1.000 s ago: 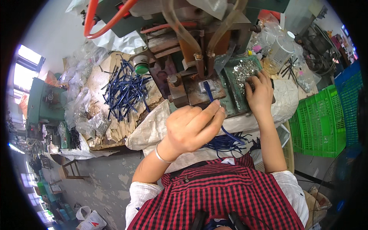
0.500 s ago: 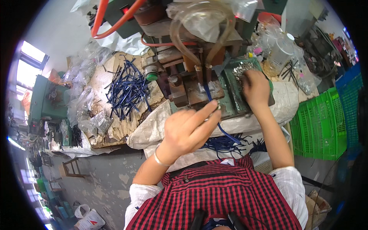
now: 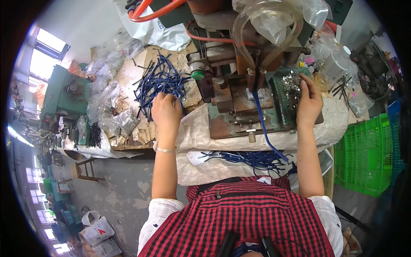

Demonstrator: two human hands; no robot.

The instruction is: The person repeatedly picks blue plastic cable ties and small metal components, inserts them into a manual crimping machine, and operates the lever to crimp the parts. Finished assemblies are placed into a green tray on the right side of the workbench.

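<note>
My left hand [image 3: 167,112] is at the near edge of a loose pile of dark blue strips [image 3: 156,79], its fingers curled down among them; whatever they grip is hidden. On the right, my right hand [image 3: 310,103] rests at a heap of small shiny metal pieces [image 3: 291,91], with thumb and forefinger drawn together at its edge. Anything between those fingertips is too small to make out. Between my hands, one long blue strip [image 3: 263,124] has its upper end at the metal block of a bench machine [image 3: 246,105] and hangs down toward me, held by neither hand.
More blue strips [image 3: 252,160] lie on the pale cloth sheet [image 3: 192,169] in front of me. Clear tubes [image 3: 238,36] loop above the machine. Bags of small parts [image 3: 127,121] sit at the left; a plastic jar [image 3: 336,64] and green crate [image 3: 364,154] stand right.
My left hand has left the strip at the machine and moved left to the blue pile. My right hand remains by the metal pieces, its fingers now lifted to the heap's edge. The view has shifted.
</note>
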